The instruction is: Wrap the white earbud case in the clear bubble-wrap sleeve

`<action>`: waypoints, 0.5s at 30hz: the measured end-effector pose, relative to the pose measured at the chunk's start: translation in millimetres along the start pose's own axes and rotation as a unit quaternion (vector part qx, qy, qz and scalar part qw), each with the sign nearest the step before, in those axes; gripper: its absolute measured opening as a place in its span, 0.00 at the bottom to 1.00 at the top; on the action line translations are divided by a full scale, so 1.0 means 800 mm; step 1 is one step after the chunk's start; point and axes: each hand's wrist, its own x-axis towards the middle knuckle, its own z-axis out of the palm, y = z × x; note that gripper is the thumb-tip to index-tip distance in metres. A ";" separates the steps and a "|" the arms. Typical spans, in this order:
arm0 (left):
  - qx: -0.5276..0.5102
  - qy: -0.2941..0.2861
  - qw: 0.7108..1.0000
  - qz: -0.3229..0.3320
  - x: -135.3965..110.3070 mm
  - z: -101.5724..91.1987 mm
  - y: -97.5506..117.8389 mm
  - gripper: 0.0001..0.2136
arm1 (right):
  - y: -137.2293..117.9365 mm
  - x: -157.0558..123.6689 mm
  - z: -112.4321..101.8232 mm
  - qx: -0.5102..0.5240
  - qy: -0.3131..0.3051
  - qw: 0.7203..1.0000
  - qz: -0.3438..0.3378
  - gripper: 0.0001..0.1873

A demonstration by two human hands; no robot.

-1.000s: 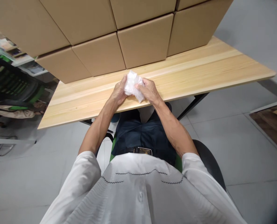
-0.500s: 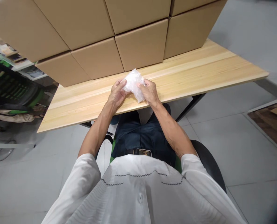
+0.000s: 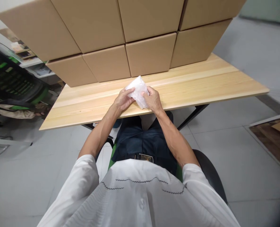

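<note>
A crumpled, whitish translucent plastic bag [image 3: 138, 89] is held between my two hands, just above the near edge of the wooden table [image 3: 191, 90]. My left hand [image 3: 124, 99] pinches its left side, thumb on top and fingers underneath. On the right side, my right hand [image 3: 153, 99] grips the plastic with thumb and bent fingers. Whether anything lies inside the plastic I cannot tell. Part of it is hidden by my fingers.
Closed brown cardboard boxes [image 3: 151, 53] stand stacked in two rows along the table's far side. A black chair armrest [image 3: 209, 175] is by my right elbow. Shelves [image 3: 33, 63] and a dark green-and-black chair back [image 3: 11, 78] are at the left.
The plastic bag looks flatter and more spread between my hands. My view has tilted a little, so the boxes and hands sit lower in the picture. Both hands keep their hold.
</note>
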 end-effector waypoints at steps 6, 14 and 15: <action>-0.018 0.026 0.996 0.089 0.002 -0.002 0.004 0.26 | 0.001 -0.004 -0.002 0.059 -0.045 0.997 0.020 0.17; -0.028 0.046 0.994 0.090 0.010 -0.010 0.010 0.24 | 0.003 -0.007 -0.001 0.081 -0.066 0.994 0.017 0.20; -0.025 0.047 0.995 0.089 0.010 -0.012 0.012 0.24 | 0.001 -0.008 -0.001 0.079 -0.072 0.994 0.011 0.20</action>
